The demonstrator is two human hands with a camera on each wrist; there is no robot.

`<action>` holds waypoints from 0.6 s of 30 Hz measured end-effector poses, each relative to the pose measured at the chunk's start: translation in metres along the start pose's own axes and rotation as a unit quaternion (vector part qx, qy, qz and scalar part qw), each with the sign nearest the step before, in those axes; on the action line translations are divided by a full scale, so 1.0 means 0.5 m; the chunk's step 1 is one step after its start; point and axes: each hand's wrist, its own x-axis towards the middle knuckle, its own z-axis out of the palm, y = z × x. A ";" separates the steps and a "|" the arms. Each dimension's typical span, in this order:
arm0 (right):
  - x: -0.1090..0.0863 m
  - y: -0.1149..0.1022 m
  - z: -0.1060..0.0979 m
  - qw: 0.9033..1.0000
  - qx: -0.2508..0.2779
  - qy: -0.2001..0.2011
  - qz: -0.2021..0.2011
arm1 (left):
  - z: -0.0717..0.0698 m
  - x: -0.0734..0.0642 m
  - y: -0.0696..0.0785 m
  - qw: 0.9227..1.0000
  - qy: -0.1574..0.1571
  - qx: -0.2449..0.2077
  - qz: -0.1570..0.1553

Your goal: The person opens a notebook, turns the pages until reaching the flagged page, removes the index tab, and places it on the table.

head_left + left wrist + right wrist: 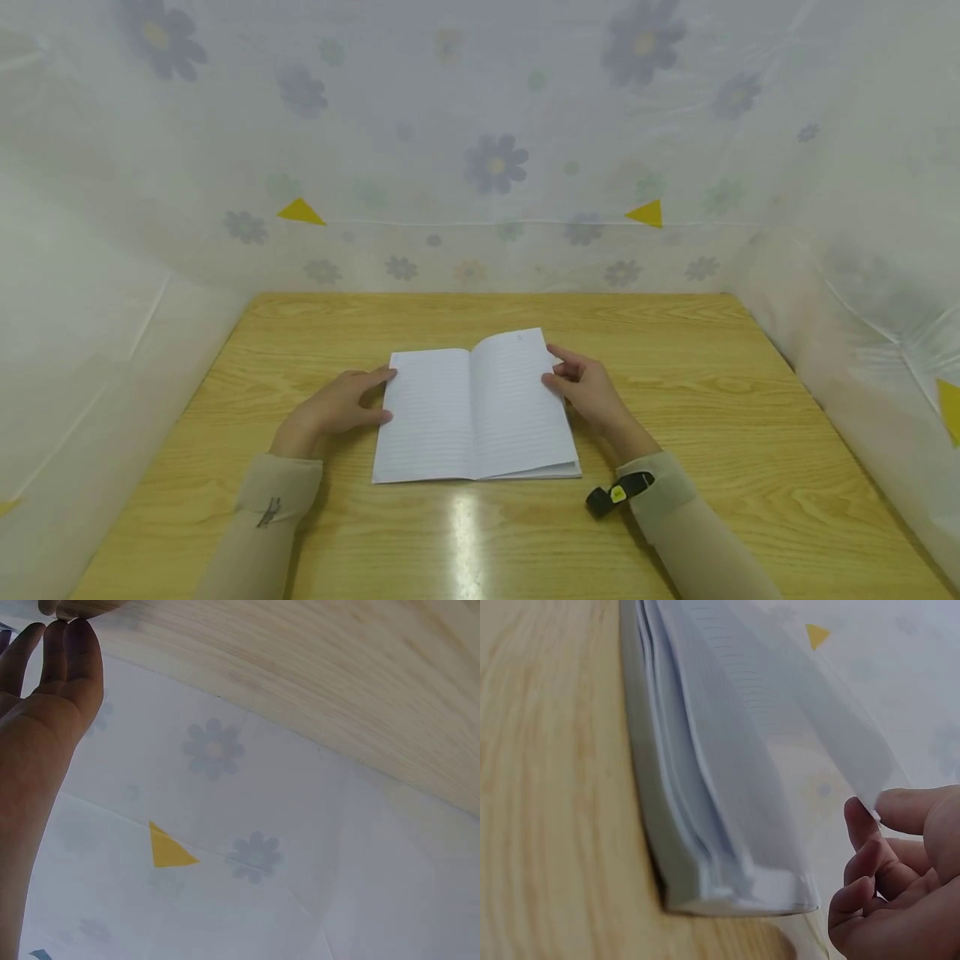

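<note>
An open notebook [429, 421] with lined white pages lies on the table in the head view. My left hand [339, 406] rests at its left edge, thumb and a fingertip touching the page with the fingers fairly straight. At the right edge, my right hand [596, 398] pinches a page [513, 400], which bows up from the sheets below. In the right wrist view, thumb and index finger hold the corner of that lifted page [855, 750], and the other fingers are curled. The left wrist view shows my left hand [52, 697] only partly, at the upper left.
The wooden table [480, 542] spreads around the notebook. A pale flowered sheet [420, 108] with yellow triangles encloses its back and sides. A black strap [618, 495] with a yellow mark sits at my right cuff.
</note>
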 end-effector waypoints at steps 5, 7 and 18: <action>0.001 -0.007 0.011 0.999 0.029 0.018 0.012 | 0.000 -0.001 -0.001 1.000 0.000 0.000 -0.001; 0.001 -0.012 0.015 0.999 0.035 0.025 0.015 | -0.001 -0.001 0.001 1.000 0.000 0.001 0.000; 0.000 -0.022 0.026 0.997 0.047 0.037 0.042 | -0.002 -0.001 0.001 1.000 -0.004 0.000 0.007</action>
